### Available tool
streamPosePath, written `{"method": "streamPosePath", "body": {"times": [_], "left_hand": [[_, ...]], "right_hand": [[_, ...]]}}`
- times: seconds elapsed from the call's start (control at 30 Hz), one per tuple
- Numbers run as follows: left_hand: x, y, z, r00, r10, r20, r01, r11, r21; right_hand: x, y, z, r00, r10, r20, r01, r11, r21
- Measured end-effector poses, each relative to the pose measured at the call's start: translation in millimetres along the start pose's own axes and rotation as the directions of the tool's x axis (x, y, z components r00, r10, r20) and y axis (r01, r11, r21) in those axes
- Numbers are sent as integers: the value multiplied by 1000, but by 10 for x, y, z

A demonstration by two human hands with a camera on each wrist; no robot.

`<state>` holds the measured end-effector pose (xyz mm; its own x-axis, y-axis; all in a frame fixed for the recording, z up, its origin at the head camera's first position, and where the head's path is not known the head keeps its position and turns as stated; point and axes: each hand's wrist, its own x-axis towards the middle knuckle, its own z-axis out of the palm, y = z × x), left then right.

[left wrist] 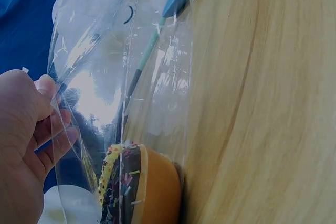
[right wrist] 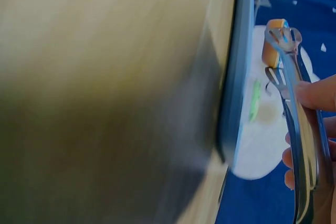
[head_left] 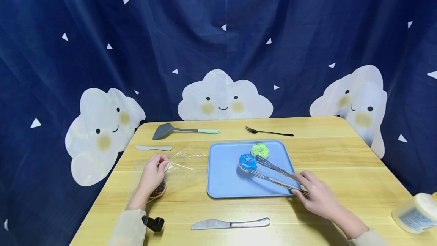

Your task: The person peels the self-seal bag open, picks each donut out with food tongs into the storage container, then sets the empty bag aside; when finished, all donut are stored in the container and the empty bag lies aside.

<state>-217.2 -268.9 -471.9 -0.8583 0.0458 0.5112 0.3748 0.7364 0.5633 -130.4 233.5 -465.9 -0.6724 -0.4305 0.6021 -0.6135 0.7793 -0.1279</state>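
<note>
My left hand (head_left: 152, 174) pinches the edge of a clear plastic bag (left wrist: 157, 77) on the table's left side. Inside the bag sits a chocolate-coated doughnut with sprinkles (left wrist: 134, 187), with a yellow-topped one (left wrist: 108, 166) against it. In my right hand (head_left: 315, 193) are metal tongs (head_left: 278, 170), their tips around a blue-iced doughnut (head_left: 247, 162). That doughnut hangs above the blue tray (head_left: 222, 181), apart from its surface. A green-iced doughnut (head_left: 260, 150) lies on the tray just behind it.
Behind the tray lie a grey spatula (head_left: 164, 130) with a mint handle and a dark fork (head_left: 266, 132). A light-coloured knife (head_left: 153, 148) rests at the left, and a metal table knife (head_left: 230, 224) at the front. A white bottle (head_left: 414, 213) stands at the right edge.
</note>
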Motion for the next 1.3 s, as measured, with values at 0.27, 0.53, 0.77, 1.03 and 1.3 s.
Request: {"method": "streamPosePath", "body": {"times": [0.27,0.53,0.77,1.03,1.3], "left_hand": [[6,-22,28,1000,1,-10,-1,1000,-14],[-20,-25,10,1000,-8,5,8,1000,-18],[-32,-31,11,1000,-10,9,10,1000,-14],[-30,-34,21,1000,5,-10,-5,1000,-16],[-5,6,22,1000,6,-5,-6,1000,-15]], "right_hand": [[-240,132,-126,999,21,25,-20,999,-26],[-323,189,-183,999,6,33,-4,999,-47],[-328,207,-217,995,38,89,-34,998,-54],[-352,285,-308,997,-14,81,18,999,-43],[-305,320,-443,999,30,30,-28,998,-55]]}}
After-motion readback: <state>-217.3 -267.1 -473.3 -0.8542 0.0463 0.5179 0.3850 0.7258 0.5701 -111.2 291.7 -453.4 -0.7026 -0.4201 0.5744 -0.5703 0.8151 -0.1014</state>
